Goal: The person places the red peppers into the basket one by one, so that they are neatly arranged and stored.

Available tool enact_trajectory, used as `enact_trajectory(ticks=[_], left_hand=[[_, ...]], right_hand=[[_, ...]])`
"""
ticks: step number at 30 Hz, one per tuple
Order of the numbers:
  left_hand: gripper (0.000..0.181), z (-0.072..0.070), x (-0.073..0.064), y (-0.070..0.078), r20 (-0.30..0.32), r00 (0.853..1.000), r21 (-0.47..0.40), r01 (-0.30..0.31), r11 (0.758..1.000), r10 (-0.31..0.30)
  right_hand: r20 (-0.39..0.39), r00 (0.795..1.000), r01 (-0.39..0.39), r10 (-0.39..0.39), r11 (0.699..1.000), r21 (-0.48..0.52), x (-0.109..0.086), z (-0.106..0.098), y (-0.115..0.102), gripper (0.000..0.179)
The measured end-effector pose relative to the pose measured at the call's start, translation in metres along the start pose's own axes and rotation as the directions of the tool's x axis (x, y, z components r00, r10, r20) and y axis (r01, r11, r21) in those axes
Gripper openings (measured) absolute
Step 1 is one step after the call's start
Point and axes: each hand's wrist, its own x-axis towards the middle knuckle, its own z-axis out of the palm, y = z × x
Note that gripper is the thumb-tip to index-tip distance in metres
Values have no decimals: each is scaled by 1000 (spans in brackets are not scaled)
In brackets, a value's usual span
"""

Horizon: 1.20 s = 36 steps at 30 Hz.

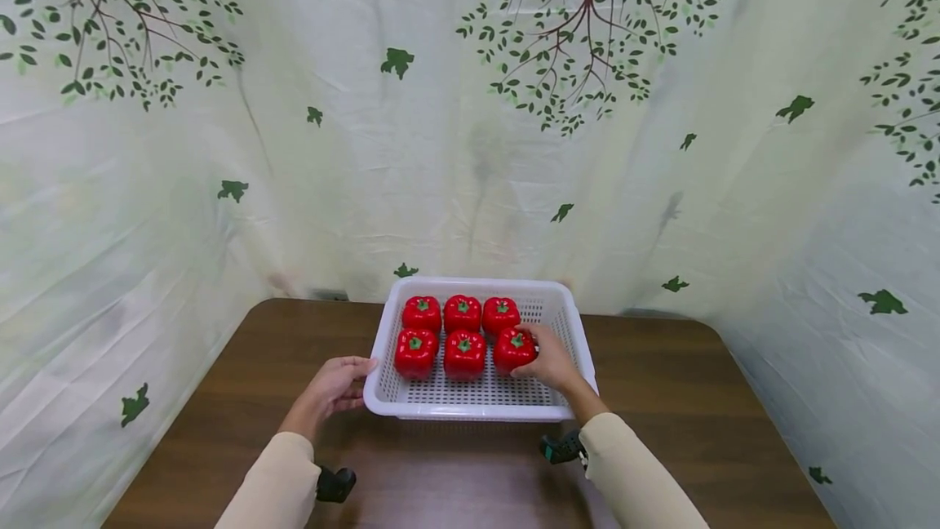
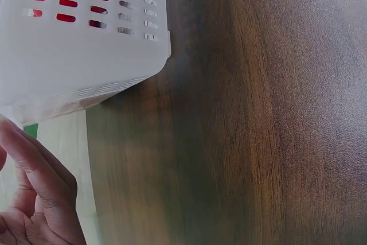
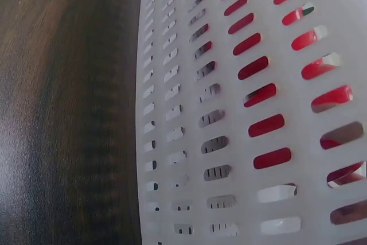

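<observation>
Several red bell peppers with green stems stand in two rows inside a white slotted plastic basket [image 1: 485, 412]. My right hand [image 1: 552, 362] reaches over the basket's right side and grips the front right bell pepper [image 1: 512, 352], fingers behind it and thumb at its front. My left hand [image 1: 336, 386] is at the basket's left rim, its fingertips touching the edge with the fingers fairly straight. In the left wrist view, the left hand's fingers [image 2: 43, 182] reach up toward the rim. The basket wall [image 3: 229, 101] hides the right hand's grip in the right wrist view.
The basket stands on a dark brown wooden table [image 1: 661, 398], toward its far edge. Behind the table hangs a pale cloth [image 1: 470, 170] printed with branches and leaves. Black wrist devices [image 1: 335, 484] are on both sleeves, close above the table.
</observation>
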Motion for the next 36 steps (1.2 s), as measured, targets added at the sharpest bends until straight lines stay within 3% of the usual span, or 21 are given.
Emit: enact_trajectory(ticks=[18,36], left_hand=[[45,-1,-2,1,12,1000,8,3,1000,-3],[49,-2,1,1,9,1000,25,8,1000,-8]], right_hand=[[59,998,-4,7,999,-43,2,5,2,81],[85,996,11,-11,1000,-8,-1,0,-2,86]])
